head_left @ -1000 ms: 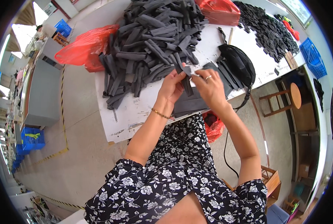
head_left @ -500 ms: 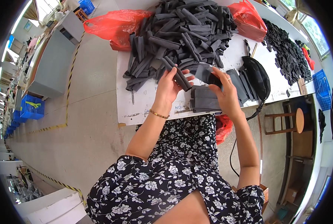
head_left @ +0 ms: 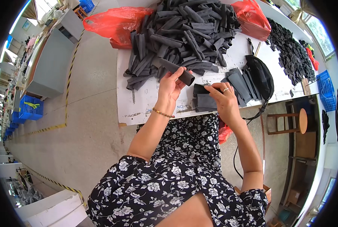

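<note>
Fabric in the form of a dark grey tube (head_left: 186,77) was clamped in the left hand (head_left: 170,87), thumb on top, at the near side of a large pile (head_left: 191,34) of similar tubes, its open end toward the right hand (head_left: 226,101). We saw that hand's thumb and forefinger close together at the far side of a grey stack (head_left: 205,104), but could not tell whether they pinched a piece. The front edge of the white table (head_left: 146,104) ran just below the stack, leaving little margin there; we found more room to its left, where scuffed tabletop showed between pile and edge. On the right, flat strips (head_left: 237,83) and a black bag (head_left: 261,73) hemmed the hand in, while beyond the table's left side the floor (head_left: 93,113) stretched to striped tape (head_left: 71,72). For writing, we made out small blue lettering (head_left: 184,106) on the tabletop, just left of the stack.
</note>
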Action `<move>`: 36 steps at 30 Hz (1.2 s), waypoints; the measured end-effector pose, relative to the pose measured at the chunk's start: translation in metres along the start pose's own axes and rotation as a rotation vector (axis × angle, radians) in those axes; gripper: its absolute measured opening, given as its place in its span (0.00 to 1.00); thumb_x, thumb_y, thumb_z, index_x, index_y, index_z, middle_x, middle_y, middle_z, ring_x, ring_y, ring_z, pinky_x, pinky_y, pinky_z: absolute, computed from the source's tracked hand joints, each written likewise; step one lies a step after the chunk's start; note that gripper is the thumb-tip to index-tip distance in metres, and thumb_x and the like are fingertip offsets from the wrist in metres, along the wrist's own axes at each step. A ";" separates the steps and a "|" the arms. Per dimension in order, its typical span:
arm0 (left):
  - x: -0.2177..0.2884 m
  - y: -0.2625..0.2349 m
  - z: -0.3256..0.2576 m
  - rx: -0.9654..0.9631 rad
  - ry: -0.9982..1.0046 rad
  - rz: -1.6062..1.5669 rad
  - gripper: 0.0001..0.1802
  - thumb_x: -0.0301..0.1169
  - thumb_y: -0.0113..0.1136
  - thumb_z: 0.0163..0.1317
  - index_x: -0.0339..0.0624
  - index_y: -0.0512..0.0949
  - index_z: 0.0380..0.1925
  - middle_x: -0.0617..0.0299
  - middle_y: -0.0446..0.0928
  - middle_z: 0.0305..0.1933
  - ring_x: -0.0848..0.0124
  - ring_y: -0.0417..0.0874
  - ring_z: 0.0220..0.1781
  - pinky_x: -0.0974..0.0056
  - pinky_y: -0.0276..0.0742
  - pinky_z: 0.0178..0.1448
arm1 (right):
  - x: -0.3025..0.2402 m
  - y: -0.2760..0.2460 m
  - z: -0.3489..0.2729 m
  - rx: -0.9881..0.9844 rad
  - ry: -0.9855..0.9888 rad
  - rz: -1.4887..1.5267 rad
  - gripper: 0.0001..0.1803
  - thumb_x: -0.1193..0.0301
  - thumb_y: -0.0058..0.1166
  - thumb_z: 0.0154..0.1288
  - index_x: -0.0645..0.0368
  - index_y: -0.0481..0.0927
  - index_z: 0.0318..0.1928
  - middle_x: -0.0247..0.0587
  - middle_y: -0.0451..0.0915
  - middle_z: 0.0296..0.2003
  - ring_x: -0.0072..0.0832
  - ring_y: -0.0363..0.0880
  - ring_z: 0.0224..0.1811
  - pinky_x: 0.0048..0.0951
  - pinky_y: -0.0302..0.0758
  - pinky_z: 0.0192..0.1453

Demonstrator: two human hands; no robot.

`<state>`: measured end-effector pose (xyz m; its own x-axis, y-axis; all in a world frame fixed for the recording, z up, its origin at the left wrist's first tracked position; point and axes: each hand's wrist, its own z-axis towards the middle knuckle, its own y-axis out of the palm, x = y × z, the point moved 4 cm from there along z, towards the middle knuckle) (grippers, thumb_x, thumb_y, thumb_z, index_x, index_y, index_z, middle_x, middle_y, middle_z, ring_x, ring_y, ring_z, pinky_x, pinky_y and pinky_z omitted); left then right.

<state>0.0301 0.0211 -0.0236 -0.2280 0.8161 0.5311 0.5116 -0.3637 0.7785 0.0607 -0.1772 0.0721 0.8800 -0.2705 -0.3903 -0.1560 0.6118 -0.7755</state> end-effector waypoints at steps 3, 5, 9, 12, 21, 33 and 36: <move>0.000 0.002 -0.001 -0.005 -0.010 -0.009 0.13 0.25 0.66 0.59 0.36 0.74 0.42 0.53 0.80 0.44 0.55 0.84 0.47 0.57 0.86 0.50 | -0.005 -0.001 0.007 0.003 -0.017 -0.041 0.23 0.85 0.51 0.49 0.57 0.82 0.48 0.39 0.77 0.41 0.37 0.73 0.44 0.35 0.67 0.47; 0.000 0.003 -0.003 -0.016 -0.014 0.003 0.13 0.25 0.65 0.59 0.36 0.74 0.42 0.52 0.80 0.44 0.54 0.84 0.47 0.57 0.86 0.50 | -0.005 -0.001 0.011 0.004 -0.028 -0.074 0.23 0.84 0.52 0.49 0.57 0.82 0.47 0.38 0.77 0.40 0.37 0.73 0.44 0.35 0.67 0.47; 0.000 0.008 -0.008 -0.056 -0.025 0.059 0.13 0.25 0.63 0.61 0.36 0.73 0.43 0.50 0.80 0.45 0.54 0.84 0.47 0.57 0.86 0.50 | -0.005 -0.003 0.016 0.021 -0.065 -0.159 0.22 0.83 0.53 0.48 0.57 0.83 0.46 0.37 0.77 0.40 0.36 0.73 0.43 0.35 0.68 0.47; 0.000 0.010 -0.011 -0.064 -0.065 0.050 0.13 0.25 0.62 0.62 0.36 0.72 0.45 0.49 0.80 0.46 0.55 0.84 0.47 0.56 0.85 0.51 | -0.005 -0.004 0.018 0.010 -0.084 -0.218 0.21 0.81 0.54 0.47 0.57 0.83 0.45 0.35 0.77 0.39 0.35 0.73 0.43 0.35 0.69 0.47; -0.001 0.027 -0.033 -0.047 0.140 0.052 0.14 0.22 0.60 0.62 0.36 0.67 0.43 0.48 0.80 0.45 0.54 0.86 0.43 0.56 0.86 0.48 | -0.013 0.000 0.019 0.101 -0.128 -0.314 0.20 0.79 0.54 0.48 0.57 0.82 0.46 0.34 0.75 0.41 0.35 0.73 0.43 0.37 0.69 0.49; 0.017 0.034 -0.040 -0.104 0.146 0.121 0.11 0.22 0.59 0.63 0.40 0.69 0.43 0.47 0.79 0.47 0.51 0.84 0.47 0.52 0.84 0.52 | -0.015 -0.007 0.021 0.165 -0.153 -0.259 0.21 0.79 0.56 0.47 0.57 0.82 0.46 0.33 0.76 0.41 0.33 0.73 0.44 0.36 0.69 0.49; 0.014 0.031 -0.035 -0.133 0.052 0.104 0.10 0.23 0.59 0.63 0.41 0.70 0.42 0.46 0.79 0.48 0.50 0.84 0.47 0.52 0.85 0.52 | -0.017 -0.014 0.022 0.153 -0.203 -0.280 0.20 0.79 0.56 0.46 0.58 0.82 0.45 0.32 0.76 0.40 0.33 0.73 0.43 0.36 0.70 0.48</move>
<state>0.0139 0.0058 0.0193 -0.2238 0.7479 0.6250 0.4214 -0.5040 0.7539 0.0579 -0.1652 0.1000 0.9526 -0.2991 -0.0556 0.1583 0.6433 -0.7491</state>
